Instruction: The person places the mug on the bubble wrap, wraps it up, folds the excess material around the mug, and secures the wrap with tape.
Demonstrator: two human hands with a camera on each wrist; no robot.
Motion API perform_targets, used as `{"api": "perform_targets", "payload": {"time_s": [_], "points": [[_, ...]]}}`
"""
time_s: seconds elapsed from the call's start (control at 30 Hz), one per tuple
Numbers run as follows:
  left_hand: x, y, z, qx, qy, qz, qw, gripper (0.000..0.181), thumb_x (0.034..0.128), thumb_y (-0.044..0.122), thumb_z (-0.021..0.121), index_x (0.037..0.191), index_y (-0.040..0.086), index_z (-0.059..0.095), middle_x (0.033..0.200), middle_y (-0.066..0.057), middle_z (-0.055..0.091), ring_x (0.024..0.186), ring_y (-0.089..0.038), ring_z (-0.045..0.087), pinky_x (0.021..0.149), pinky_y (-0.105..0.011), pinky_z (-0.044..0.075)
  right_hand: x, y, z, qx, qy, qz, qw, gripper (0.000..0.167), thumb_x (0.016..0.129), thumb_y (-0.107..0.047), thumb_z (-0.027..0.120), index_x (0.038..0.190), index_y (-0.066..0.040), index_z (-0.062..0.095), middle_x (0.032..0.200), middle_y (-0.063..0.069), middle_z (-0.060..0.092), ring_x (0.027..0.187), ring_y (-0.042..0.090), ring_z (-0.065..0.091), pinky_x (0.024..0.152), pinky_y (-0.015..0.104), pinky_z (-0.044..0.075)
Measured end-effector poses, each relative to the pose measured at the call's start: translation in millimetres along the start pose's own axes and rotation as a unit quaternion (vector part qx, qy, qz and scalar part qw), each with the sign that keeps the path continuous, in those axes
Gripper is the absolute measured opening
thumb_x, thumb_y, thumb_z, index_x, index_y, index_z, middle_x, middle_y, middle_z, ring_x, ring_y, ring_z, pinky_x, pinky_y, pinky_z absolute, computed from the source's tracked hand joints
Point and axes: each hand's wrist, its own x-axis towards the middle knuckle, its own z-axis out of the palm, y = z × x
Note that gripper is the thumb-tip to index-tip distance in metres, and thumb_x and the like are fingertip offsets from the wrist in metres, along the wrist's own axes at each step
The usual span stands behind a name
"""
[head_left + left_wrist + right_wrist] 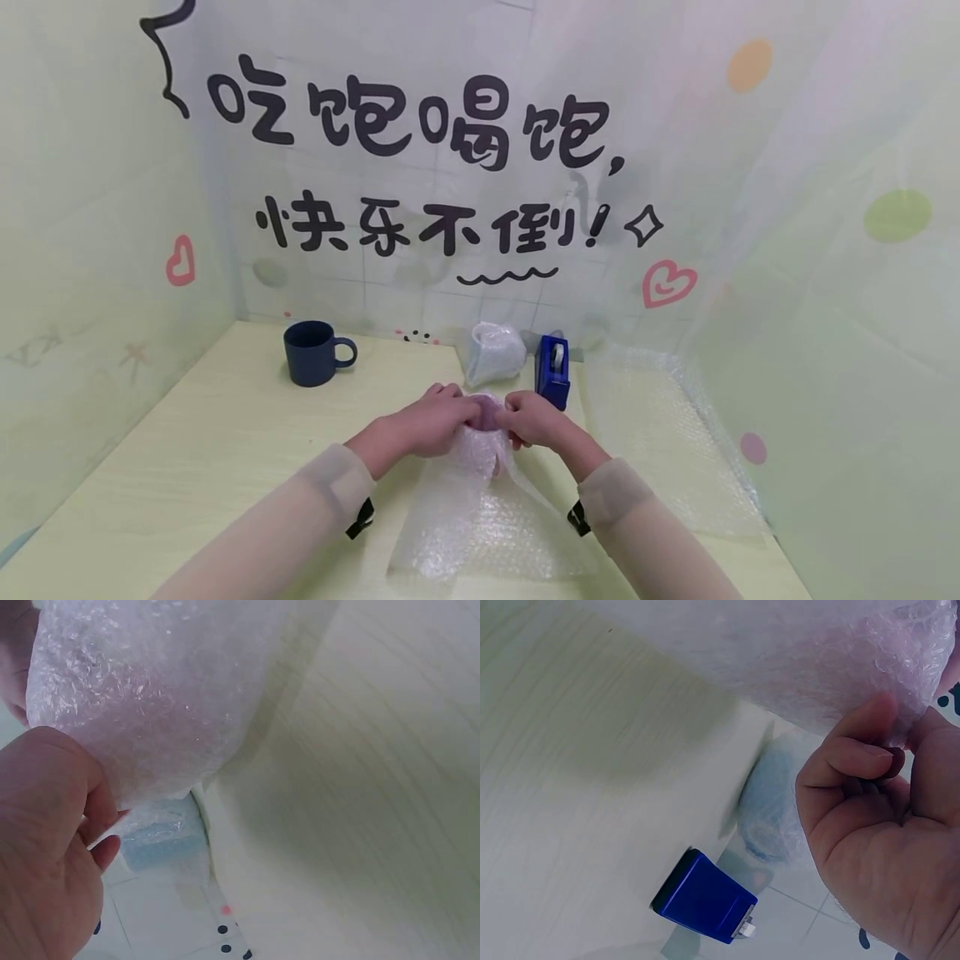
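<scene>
A pinkish cup [486, 412] stands wrapped in clear bubble wrap [480, 533], its mouth facing up and toward me. Sheet ends of the wrap trail over the table on my side. My left hand [435, 421] pinches the wrap at the cup's left rim, thumb toward the opening. At the right rim my right hand [534, 415] pinches the wrap with curled fingers, which the right wrist view shows closely. Most of the cup's body is veiled by the wrap [157, 697].
Behind the hands lies a bubble-wrapped, pale bluish item [497, 354]. Right of it stands a blue tape dispenser [553, 371]. A dark blue mug [311, 357] sits at the back left. Another bubble wrap sheet [660, 442] covers the table's right side. Printed sheets enclose the table [225, 450].
</scene>
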Motion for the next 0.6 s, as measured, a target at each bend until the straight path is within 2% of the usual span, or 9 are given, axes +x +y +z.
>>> {"api": "perform_targets", "payload": {"time_s": [0.13,0.23,0.33,0.4,0.53,0.6], "points": [[-4.8,-7.8,-2.5,0.011,0.050,0.043,0.9978,0.037,0.0923,-0.010,0.061,0.105,0.018,0.081,0.127,-0.002,0.069,0.121,-0.025,0.055,0.106,-0.046,0.046,-0.2,-2,-1,-0.011,-0.002,0.000,0.9999,0.028,0.100,-0.014,0.060,0.074,-0.014,0.049,0.061,0.001,0.059,0.055,0.014,0.052,0.052,0.025,0.041],[-7.6,-10.2,-7.7,0.015,0.066,0.061,0.9958,0.038,0.0929,-0.008,0.061,0.106,0.019,0.084,0.119,-0.001,0.068,0.118,-0.025,0.055,0.103,-0.046,0.046,-0.1,-4,-1,-0.020,0.001,-0.005,0.9998,0.028,0.101,-0.014,0.062,0.075,-0.013,0.050,0.063,0.002,0.060,0.056,0.015,0.053,0.053,0.025,0.040],[-8.8,-11.1,-12.0,0.002,0.062,0.059,0.9963,0.035,0.0948,-0.005,0.061,0.112,0.018,0.081,0.106,0.004,0.067,0.109,-0.021,0.054,0.098,-0.041,0.044,1.9,-5,-2,-0.040,0.010,-0.010,0.9991,0.029,0.101,-0.014,0.064,0.075,-0.012,0.050,0.066,0.002,0.061,0.059,0.016,0.055,0.054,0.025,0.040],[-9.2,-12.1,-13.7,-0.018,0.060,0.055,0.9965,0.031,0.0947,-0.003,0.061,0.110,0.018,0.078,0.100,0.007,0.067,0.106,-0.019,0.052,0.096,-0.040,0.042,3.8,-7,-2,-0.055,0.018,-0.012,0.9982,0.030,0.101,-0.014,0.065,0.075,-0.013,0.050,0.067,0.002,0.061,0.060,0.016,0.056,0.056,0.026,0.040],[-13.5,-14.9,-15.7,-0.071,0.049,0.038,0.9955,0.021,0.0934,0.007,0.063,0.105,0.019,0.076,0.097,0.012,0.069,0.106,-0.016,0.050,0.099,-0.041,0.041,7.0,-12,-2,-0.086,0.024,-0.014,0.9959,0.031,0.101,-0.013,0.067,0.075,-0.012,0.051,0.068,0.002,0.061,0.062,0.016,0.058,0.058,0.027,0.042],[-17.2,-15.7,-16.7,-0.088,0.045,0.036,0.9945,0.014,0.0963,0.015,0.066,0.102,0.020,0.077,0.099,0.012,0.072,0.108,-0.016,0.051,0.102,-0.043,0.040,8.0,-16,-2,-0.097,0.024,-0.016,0.9948,0.030,0.102,-0.013,0.069,0.077,-0.012,0.052,0.070,0.002,0.060,0.064,0.017,0.058,0.059,0.027,0.043]]}}
